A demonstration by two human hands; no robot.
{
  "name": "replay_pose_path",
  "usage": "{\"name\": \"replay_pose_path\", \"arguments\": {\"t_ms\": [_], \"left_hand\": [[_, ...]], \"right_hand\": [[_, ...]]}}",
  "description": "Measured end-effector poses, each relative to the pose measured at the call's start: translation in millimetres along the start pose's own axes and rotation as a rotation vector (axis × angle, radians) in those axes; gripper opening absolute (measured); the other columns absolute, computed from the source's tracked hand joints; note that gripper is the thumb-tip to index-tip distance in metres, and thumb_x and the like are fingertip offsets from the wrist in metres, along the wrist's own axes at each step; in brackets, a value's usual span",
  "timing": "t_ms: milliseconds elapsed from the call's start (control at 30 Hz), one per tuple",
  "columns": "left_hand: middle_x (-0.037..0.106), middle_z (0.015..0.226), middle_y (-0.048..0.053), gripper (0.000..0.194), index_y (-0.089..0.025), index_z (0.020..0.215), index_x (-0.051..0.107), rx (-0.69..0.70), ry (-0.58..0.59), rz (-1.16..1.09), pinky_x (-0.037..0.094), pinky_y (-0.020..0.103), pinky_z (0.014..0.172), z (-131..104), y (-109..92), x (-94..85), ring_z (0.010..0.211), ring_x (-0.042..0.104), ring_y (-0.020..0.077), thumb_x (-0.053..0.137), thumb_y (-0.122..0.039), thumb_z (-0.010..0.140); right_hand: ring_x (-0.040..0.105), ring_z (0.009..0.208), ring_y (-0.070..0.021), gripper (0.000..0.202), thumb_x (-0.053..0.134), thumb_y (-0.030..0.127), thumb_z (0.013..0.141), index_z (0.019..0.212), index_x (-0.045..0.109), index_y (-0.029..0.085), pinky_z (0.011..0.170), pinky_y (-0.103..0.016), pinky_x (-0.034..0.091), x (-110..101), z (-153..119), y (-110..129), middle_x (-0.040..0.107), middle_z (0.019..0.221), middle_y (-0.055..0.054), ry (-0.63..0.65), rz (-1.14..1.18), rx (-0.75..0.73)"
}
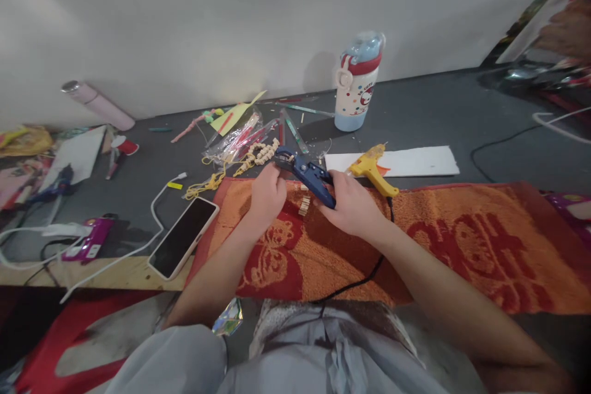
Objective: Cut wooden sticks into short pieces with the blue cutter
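Note:
My right hand is closed round the handles of a blue hand cutter, whose head points up and to the left. My left hand is pinched closed at the cutter's head; what its fingers hold is hidden. Just below the tool, several short wooden pieces lie in a row on an orange and red towel. A yellow glue gun rests to the right of my right hand, its black cord running down across the towel. Beyond my left hand lies a string of small wooden pieces.
A white strip lies under the glue gun's nozzle. Behind it stands a blue and white bottle. Plastic packets and yellow cord lie at the left. A phone, a white cable and a purple power strip are nearer the front edge.

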State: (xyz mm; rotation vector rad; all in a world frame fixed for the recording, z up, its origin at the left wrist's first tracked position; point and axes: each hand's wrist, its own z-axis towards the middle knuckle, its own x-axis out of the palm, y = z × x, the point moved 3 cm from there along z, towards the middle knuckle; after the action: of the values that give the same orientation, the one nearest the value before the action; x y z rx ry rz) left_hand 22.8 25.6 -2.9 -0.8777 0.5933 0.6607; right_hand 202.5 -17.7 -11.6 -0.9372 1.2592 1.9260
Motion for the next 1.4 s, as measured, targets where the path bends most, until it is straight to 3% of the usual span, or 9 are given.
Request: {"name": "replay_pose_path", "arguments": {"t_ms": [133, 300, 467, 667, 833, 1100, 1400], "left_hand": [[0.06, 0.073, 0.003, 0.017, -0.018, 0.075, 0.053, -0.04, -0.033, -0.07, 0.045, 0.028, 0.067, 0.7, -0.7, -0.7, 0.071, 0.057, 0.017, 0.04, -0.007, 0.073], [0.059, 0.07, 0.003, 0.014, -0.018, 0.073, 0.054, -0.035, -0.072, -0.098, 0.044, 0.027, 0.066, 1.1, -4.3, -0.6, 0.068, 0.056, 0.016, 0.042, -0.014, 0.08], [0.058, 0.071, 0.003, 0.015, -0.018, 0.073, 0.053, -0.025, -0.097, -0.09, 0.044, 0.027, 0.065, 0.3, -5.5, -0.3, 0.067, 0.054, 0.0147, 0.042, -0.012, 0.081], [0.06, 0.08, 0.005, 0.016, -0.018, 0.083, 0.057, 0.067, -0.113, -0.052, 0.046, 0.031, 0.073, 0.5, -1.4, 2.0, 0.078, 0.057, 0.0168, 0.042, -0.014, 0.083], [0.056, 0.075, 0.003, 0.013, -0.018, 0.078, 0.053, 0.068, -0.161, -0.089, 0.044, 0.029, 0.068, -0.6, 2.7, 2.6, 0.072, 0.054, 0.0155, 0.043, -0.019, 0.086], [0.053, 0.072, 0.002, 0.02, -0.018, 0.072, 0.048, 0.009, -0.149, -0.163, 0.042, 0.027, 0.066, 0.4, 2.1, 3.1, 0.068, 0.051, 0.014, 0.043, -0.029, 0.089], [0.052, 0.059, 0.0, 0.022, -0.018, 0.061, 0.048, -0.072, -0.02, -0.265, 0.037, 0.026, 0.058, 6.2, 2.0, 1.3, 0.059, 0.049, 0.0129, 0.046, -0.02, 0.083]], "right_hand": [[0.059, 0.099, -0.0325, 0.049, 0.051, 0.033, 0.078, 0.117, 0.047, 0.005, 0.083, -0.043, 0.046, 1.8, -1.2, 1.4, 0.062, 0.104, -0.021, 0.068, 0.03, 0.015], [0.059, 0.102, -0.0311, 0.047, 0.051, 0.032, 0.078, 0.119, 0.044, 0.01, 0.084, -0.043, 0.046, 3.5, -2.4, 2.2, 0.061, 0.107, -0.019, 0.097, 0.101, 0.017], [0.057, 0.106, -0.0322, 0.05, 0.051, 0.032, 0.079, 0.123, 0.041, 0.01, 0.085, -0.045, 0.045, 2.3, -2.6, 3.3, 0.06, 0.113, -0.021, 0.154, 0.144, 0.002], [0.059, 0.097, -0.0283, 0.037, 0.051, 0.03, 0.078, 0.112, 0.045, 0.014, 0.08, -0.04, 0.046, -4.3, -2.1, 4.9, 0.061, 0.106, -0.015, 0.263, 0.242, -0.012], [0.057, 0.098, -0.0273, 0.037, 0.051, 0.027, 0.077, 0.112, 0.044, 0.015, 0.083, -0.041, 0.046, -6.9, -2.0, 5.7, 0.059, 0.108, -0.014, 0.283, 0.299, -0.057], [0.056, 0.103, -0.0317, 0.051, 0.049, 0.031, 0.077, 0.122, 0.039, 0.01, 0.085, -0.046, 0.045, -3.4, -2.9, 1.2, 0.058, 0.11, -0.019, 0.176, 0.182, -0.064], [0.054, 0.106, -0.0351, 0.057, 0.048, 0.031, 0.075, 0.125, 0.038, 0.006, 0.091, -0.049, 0.043, 1.1, -2.5, -2.0, 0.057, 0.109, -0.022, 0.082, 0.05, -0.079]]}}
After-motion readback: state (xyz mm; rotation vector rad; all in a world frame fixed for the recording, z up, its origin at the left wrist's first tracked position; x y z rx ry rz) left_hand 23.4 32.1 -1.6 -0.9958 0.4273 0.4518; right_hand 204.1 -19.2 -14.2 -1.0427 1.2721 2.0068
